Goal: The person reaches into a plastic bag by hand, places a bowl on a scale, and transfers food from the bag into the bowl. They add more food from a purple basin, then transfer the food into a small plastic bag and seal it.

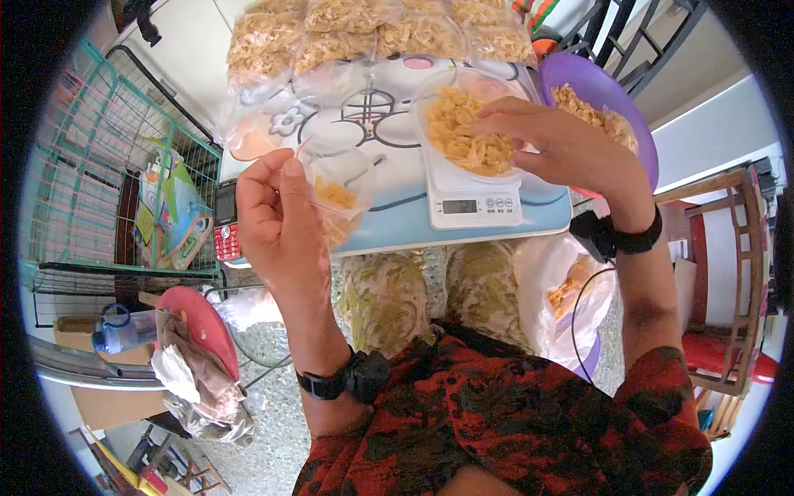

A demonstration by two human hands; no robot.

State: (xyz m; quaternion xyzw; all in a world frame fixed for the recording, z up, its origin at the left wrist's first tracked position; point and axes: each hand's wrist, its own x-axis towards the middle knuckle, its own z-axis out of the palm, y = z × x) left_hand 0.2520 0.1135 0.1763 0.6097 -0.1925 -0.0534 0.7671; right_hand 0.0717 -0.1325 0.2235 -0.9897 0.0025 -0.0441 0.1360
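A clear zip-top plastic bag (335,186) with a few yellow flakes in its lower part hangs from my left hand (285,211), whose thumb and fingers pinch its top edge. My right hand (562,145) reaches over a clear round bowl (423,136) of yellow, chip-like flakes (463,136). Its fingers are spread and bent down at the right side of the pile. Whether any flakes are under the fingertips is hidden. The bowl rests on a white digital kitchen scale (475,212), whose display digits are too small to read.
Several filled clear bags (347,37) stand along the back of the patterned table (385,223). A purple basin (641,124) with more flakes sits at the right. A red keypad phone (227,240) lies at the left edge, beside a green wire cage (83,190).
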